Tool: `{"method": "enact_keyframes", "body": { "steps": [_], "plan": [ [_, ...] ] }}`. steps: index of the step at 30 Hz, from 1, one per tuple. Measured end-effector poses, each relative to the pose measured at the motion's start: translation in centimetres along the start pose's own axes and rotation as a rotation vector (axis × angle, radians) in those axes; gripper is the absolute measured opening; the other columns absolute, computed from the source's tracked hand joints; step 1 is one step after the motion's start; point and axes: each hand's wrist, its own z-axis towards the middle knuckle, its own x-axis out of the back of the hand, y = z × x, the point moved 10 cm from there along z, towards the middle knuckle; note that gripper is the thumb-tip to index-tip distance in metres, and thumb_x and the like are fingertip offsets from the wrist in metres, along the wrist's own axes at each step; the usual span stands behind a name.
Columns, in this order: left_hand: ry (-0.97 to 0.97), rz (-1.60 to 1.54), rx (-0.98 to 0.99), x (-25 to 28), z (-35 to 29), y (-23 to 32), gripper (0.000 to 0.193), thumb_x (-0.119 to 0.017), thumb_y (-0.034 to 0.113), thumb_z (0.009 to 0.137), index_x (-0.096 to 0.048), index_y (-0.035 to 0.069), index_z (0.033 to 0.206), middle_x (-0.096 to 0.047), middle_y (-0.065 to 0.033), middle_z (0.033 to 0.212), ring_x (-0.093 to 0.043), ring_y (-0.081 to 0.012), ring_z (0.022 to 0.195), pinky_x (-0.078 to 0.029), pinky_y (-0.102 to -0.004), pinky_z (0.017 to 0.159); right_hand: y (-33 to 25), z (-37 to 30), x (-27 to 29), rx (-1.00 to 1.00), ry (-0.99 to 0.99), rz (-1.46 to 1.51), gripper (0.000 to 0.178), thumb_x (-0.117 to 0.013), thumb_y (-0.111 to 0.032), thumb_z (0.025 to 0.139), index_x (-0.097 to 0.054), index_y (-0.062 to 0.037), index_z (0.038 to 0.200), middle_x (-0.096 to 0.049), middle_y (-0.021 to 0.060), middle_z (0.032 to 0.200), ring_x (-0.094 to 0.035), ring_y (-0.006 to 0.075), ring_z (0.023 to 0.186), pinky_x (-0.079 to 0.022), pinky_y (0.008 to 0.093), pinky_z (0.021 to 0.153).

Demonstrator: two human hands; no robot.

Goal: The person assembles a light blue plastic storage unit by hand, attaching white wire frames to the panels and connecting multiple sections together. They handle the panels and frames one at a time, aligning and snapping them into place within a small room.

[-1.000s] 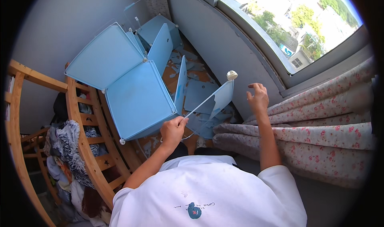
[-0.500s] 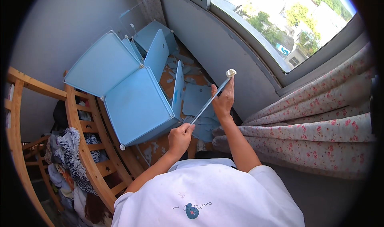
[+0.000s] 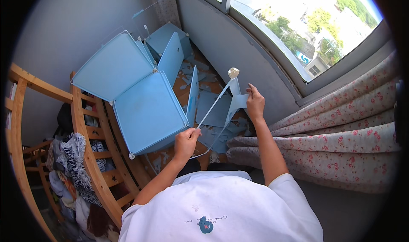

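My left hand [image 3: 185,143] is closed round the lower end of a thin white wire frame [image 3: 209,110]. A white plastic connector [image 3: 233,73] sits at the frame's upper end. Torn light-blue plastic sheeting [image 3: 234,106] hangs along the frame's right side. My right hand [image 3: 255,103] holds a flap of that sheeting between thumb and fingers, a little away from the connector. Beyond my left hand stands a light-blue cube cabinet [image 3: 150,110] with panels at odd angles; one loose panel [image 3: 191,93] leans upright beside it.
Broken blue plastic pieces [image 3: 207,78] litter the wooden floor near the wall. A wooden ladder-like frame [image 3: 91,150] with clothes [image 3: 79,165] behind it stands left. A window [image 3: 298,29] and floral curtain [image 3: 324,139] line the right.
My right hand has moved right and down from the connector, drawing the blue sheeting out from the frame. The connector end has shifted left; my left hand keeps its grip, slightly farther left.
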Motion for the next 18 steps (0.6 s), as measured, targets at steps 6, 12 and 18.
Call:
{"method": "enact_keyframes", "body": {
  "steps": [6, 12, 18],
  "plan": [
    [0.036, 0.013, 0.016, 2.1, -0.1, 0.5, 0.025, -0.058, 0.020, 0.084, -0.062, -0.001, 0.072, -0.047, -0.0070, 0.048, -0.041, -0.0083, 0.047, -0.034, -0.0274, 0.046, 7.8, 1.4, 2.4, -0.100, 0.008, -0.289, 0.025, -0.046, -0.005, 0.080, -0.064, -0.0102, 0.095, -0.064, 0.0087, 0.082, -0.062, 0.0252, 0.079, -0.048, 0.0349, 0.071],
    [0.056, 0.008, 0.036, 4.0, 0.0, 0.0, 0.024, -0.058, 0.020, 0.084, -0.063, 0.000, 0.072, -0.047, -0.0055, 0.049, -0.041, -0.0067, 0.048, -0.034, -0.0256, 0.046, 12.3, 0.6, 3.3, -0.107, -0.058, -0.615, 0.025, -0.045, -0.005, 0.078, -0.063, -0.0090, 0.095, -0.060, 0.0116, 0.092, -0.060, 0.0316, 0.082, -0.048, 0.0387, 0.072],
    [0.253, 0.039, 0.088, 11.7, 0.4, -1.1, 0.026, -0.056, 0.020, 0.086, -0.062, 0.000, 0.071, -0.034, 0.0034, 0.049, -0.030, -0.0051, 0.048, -0.025, -0.0244, 0.043, 19.6, -0.5, 6.1, -0.148, -0.179, -0.780, 0.024, -0.043, -0.005, 0.079, -0.062, -0.0086, 0.092, -0.058, 0.0154, 0.095, -0.060, 0.0348, 0.079, -0.049, 0.0419, 0.070]
  ]
}}
